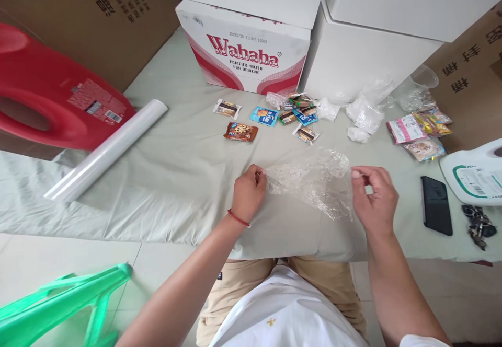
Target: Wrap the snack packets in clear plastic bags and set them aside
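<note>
Above the bench, near its front edge, one clear plastic sheet spans the gap between two hands. The left hand pinches its left end, thumb pressed to forefinger; the right hand has thumb and forefinger drawn together on its right edge, its other fingers curled. Behind the sheet lie one brown packet, one clear-wrapped biscuit, and one blue packet just beside a packet heap too overlapped to count. Further right come crumpled plastic, its pieces hard to number, then one pink packet, one pale packet and some gold packets. One white jug, one phone and one bunch of keys crowd the right end, with a bare strip between phone and right hand. Leftward, one roll lies slantwise before one red jug; wide bare room separates roll from left hand. One water box and three white boxes limit the back. Below the front edge, one green stool stands on the floor
</note>
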`<state>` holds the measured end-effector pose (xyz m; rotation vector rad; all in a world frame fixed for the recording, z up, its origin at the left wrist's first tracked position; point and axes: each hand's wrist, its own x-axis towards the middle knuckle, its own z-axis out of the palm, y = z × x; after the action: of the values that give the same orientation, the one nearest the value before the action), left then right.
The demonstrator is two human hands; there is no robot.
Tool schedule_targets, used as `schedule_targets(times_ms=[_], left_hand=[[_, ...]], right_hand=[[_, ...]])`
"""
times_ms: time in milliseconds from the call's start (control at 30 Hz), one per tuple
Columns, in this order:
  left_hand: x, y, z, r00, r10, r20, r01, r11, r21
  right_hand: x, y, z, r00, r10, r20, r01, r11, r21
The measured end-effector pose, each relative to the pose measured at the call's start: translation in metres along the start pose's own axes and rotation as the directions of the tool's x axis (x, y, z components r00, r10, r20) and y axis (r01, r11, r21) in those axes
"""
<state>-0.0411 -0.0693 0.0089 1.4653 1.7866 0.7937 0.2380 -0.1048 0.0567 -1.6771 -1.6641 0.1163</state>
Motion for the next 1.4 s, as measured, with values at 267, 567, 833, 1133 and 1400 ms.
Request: schedule_targets(times_ms=[267,567,833,1133,1400], left_hand=[[0.001,0.009,-0.002,0.999,-0.039,0.025,0.033,0.976,0.216],[0.020,0.033,-0.006,0.906,0.419,0.067,-0.410,0.824,0.391],[0.060,0.026,0.007,0.995,0.076,0.067,-0.085,0.986,0.145],[0.011,0.036,-0.009,0.531,0.791,0.303,-0.847,0.509,0.156],[0.031,0.032,0.015,0.718,0.639,0.277,-0.694,0.626,0.355]], right_hand=[[-0.021,-0.045,0.035,0.839,-0.047,0.542,-0.058,0.983,0.175],[-0.031,-0.047,0.047,0.864,-0.284,0.416,0.211,0.954,0.213],[-0.072,-0.035,0.048,0.814,-0.474,0.335,0.430,0.880,0.201],[-0.079,-0.033,0.051,0.772,-0.510,0.380,0.485,0.859,0.166],[-0.075,-0.032,0.055,0.752,-0.501,0.429,0.497,0.858,0.132]])
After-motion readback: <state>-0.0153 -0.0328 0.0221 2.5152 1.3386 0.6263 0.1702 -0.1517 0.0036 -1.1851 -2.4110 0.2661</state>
